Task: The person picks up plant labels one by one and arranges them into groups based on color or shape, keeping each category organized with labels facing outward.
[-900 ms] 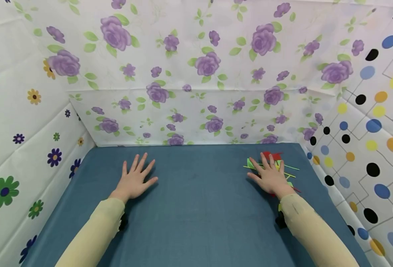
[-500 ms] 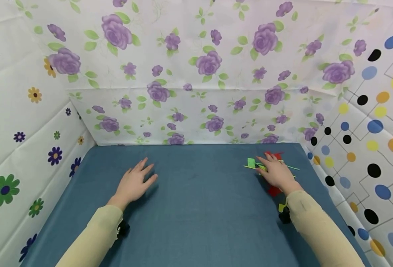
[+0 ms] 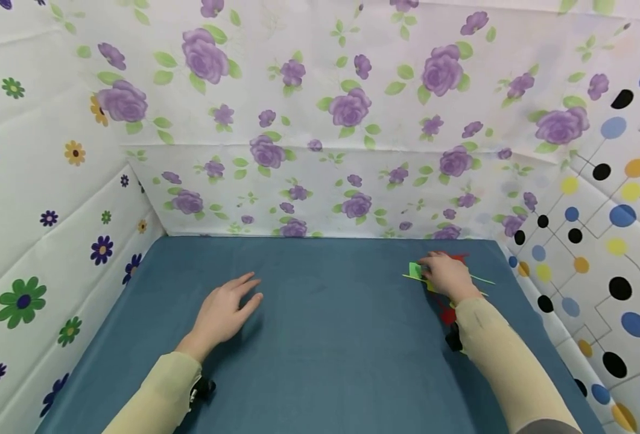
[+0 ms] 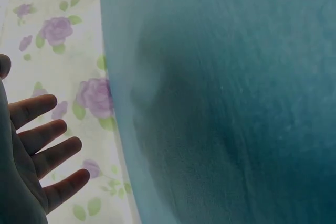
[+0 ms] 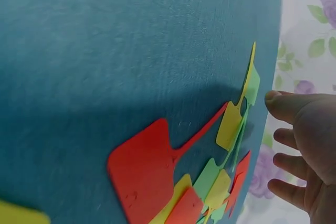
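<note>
My right hand (image 3: 447,277) hovers over a loose pile of flat plastic tags with thin tails, at the table's back right. Its fingers bend loosely downward. In the right wrist view, thumb and fingers stay apart with nothing between them. A large red tag (image 5: 144,171) lies nearest that camera. Beyond it are a yellow tag (image 5: 229,127), a green tag (image 5: 253,87) and several others, overlapping. From the head, my right hand hides much of the pile; a green tag (image 3: 414,270) peeks out at its left. My left hand (image 3: 219,313) hangs above the cloth at left, fingers relaxed, holding nothing.
A blue cloth (image 3: 320,337) covers the table. A flowered sheet (image 3: 309,120) hangs along the back edge, with patterned sheets at the left (image 3: 53,199) and right (image 3: 596,241). Part of another yellow tag (image 5: 21,214) shows nearer the right wrist camera.
My right hand's spread fingers have drawn together and bent down over the tags. My left hand's fingers have gone from widely spread to relaxed, and the hand has turned slightly. The head view has shifted a little.
</note>
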`<state>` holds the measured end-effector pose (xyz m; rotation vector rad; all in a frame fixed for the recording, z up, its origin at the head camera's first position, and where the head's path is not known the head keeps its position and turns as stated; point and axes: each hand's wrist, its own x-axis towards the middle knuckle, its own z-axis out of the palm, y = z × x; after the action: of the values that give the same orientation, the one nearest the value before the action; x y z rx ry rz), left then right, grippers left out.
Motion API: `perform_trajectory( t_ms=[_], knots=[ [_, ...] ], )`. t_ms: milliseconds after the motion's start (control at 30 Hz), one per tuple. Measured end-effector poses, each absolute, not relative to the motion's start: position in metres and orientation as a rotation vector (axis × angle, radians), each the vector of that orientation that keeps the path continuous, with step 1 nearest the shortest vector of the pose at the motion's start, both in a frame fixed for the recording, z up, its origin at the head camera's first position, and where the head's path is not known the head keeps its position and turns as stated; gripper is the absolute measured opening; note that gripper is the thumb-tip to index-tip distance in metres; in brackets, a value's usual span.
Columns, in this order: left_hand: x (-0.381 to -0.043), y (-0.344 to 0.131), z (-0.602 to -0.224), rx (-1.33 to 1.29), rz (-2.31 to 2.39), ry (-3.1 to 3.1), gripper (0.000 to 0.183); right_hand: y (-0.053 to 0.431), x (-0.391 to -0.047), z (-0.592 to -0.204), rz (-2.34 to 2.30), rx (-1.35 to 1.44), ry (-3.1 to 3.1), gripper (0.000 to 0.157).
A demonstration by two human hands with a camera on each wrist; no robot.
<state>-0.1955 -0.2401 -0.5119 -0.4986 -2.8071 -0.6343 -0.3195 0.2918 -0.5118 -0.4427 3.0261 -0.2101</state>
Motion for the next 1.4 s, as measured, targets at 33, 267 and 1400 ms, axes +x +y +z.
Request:
perform_trajectory(
  t_ms=[33,267,1400],
  knots=[
    [-0.193,-0.240,-0.512,-0.508,-0.640,-2.799,0.049,0.292,-0.322,-0.513,-0.196,-0.418,3.019,0.035],
    [-0.181,-0.241,-0.510,-0.543,-0.652,-2.764,0.047,0.291,-0.341,-0.521,-0.149,-0.318,2.929,0.049],
    [-0.181,-0.241,-0.519,-0.584,-0.668,-2.750,0.046,0.272,-0.340,-0.526,-0.028,-0.314,2.985,0.050]
  ],
)
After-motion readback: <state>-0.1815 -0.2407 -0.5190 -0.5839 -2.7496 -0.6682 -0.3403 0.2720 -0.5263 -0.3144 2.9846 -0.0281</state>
